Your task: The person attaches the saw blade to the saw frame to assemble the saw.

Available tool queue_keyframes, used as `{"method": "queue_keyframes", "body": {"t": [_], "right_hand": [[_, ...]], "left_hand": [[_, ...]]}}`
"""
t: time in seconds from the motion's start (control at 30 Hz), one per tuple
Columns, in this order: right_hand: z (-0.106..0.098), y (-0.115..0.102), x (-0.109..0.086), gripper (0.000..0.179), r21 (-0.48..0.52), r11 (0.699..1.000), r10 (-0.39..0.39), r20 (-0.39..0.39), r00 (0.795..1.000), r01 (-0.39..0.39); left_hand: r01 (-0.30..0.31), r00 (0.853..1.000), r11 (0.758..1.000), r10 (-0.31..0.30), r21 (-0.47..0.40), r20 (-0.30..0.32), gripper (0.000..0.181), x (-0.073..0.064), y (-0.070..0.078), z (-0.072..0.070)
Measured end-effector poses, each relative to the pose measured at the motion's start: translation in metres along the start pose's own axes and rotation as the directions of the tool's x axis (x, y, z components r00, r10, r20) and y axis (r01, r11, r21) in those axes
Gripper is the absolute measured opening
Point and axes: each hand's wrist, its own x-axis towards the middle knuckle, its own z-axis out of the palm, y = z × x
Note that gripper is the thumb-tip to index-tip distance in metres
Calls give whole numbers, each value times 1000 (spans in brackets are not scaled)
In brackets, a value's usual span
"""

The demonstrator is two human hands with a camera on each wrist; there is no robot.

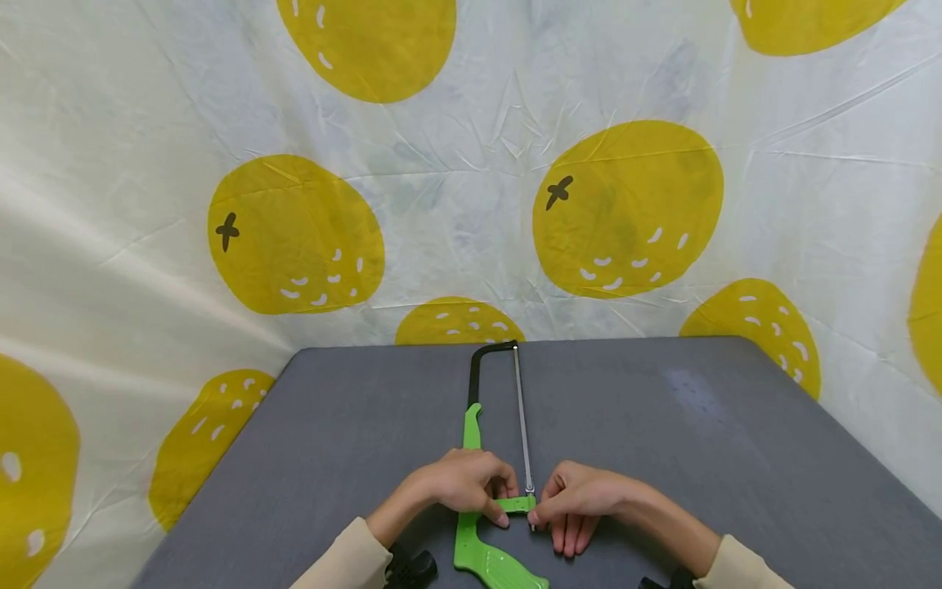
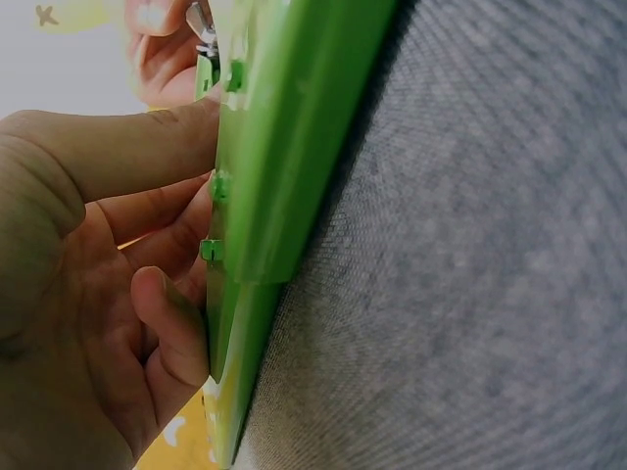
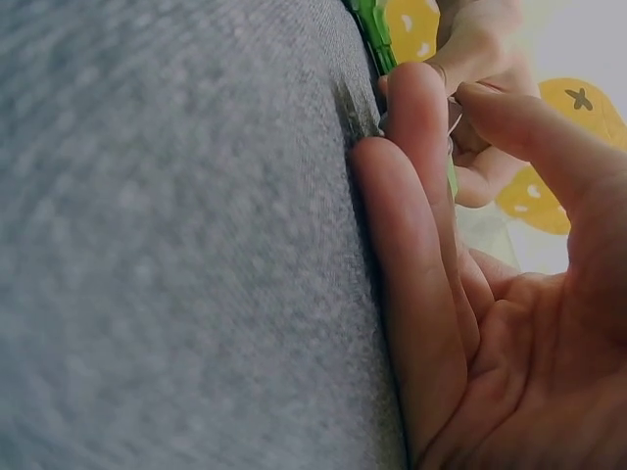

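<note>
A hacksaw (image 1: pixel 472 429) with a green handle and a black front bow lies flat on the grey surface, its metal blade (image 1: pixel 523 421) along the right side. My left hand (image 1: pixel 468 483) holds the green frame near the crosspiece at the blade's near end. In the left wrist view its thumb and fingers lie against the green plastic (image 2: pixel 284 147). My right hand (image 1: pixel 581 499) pinches the small metal wing nut (image 2: pixel 201 24) at the blade's near end between thumb and index finger. The other right fingers (image 3: pixel 416 264) extend along the surface. Fingertips partly hide the nut.
The grey padded tabletop (image 1: pixel 368 417) reaches back to a white cloth (image 1: pixel 471 229) printed with yellow fruit, which hangs behind and at both sides. Dark wrist gear (image 1: pixel 412 568) sits below the left forearm. The saw's far tip lies near the table's back edge.
</note>
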Motion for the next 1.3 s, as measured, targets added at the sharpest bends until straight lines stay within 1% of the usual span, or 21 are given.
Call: {"method": "queue_keyframes", "body": {"t": [0.2, 0.57, 0.67, 0.9, 1.3], "right_hand": [[-1, 1, 0, 29, 2, 1000, -6, 12, 1000, 6], [0, 4, 0, 23, -9, 1000, -19, 23, 1000, 20], [0, 5, 0, 23, -10, 1000, -20, 23, 1000, 20], [0, 5, 1, 31, -8, 1000, -25, 10, 1000, 25], [0, 3, 2, 31, -9, 1000, -16, 9, 1000, 16]], "left_hand": [[-2, 1000, 1000, 2, 6, -7, 18, 0, -1, 1], [-14, 1000, 1000, 14, 1, -7, 18, 0, -2, 4], [-12, 1000, 1000, 12, 2, -8, 18, -1, -1, 4], [-4, 1000, 1000, 4, -6, -3, 18, 0, -1, 3], [4, 1000, 1000, -4, 10, -6, 18, 0, 0, -1]]}}
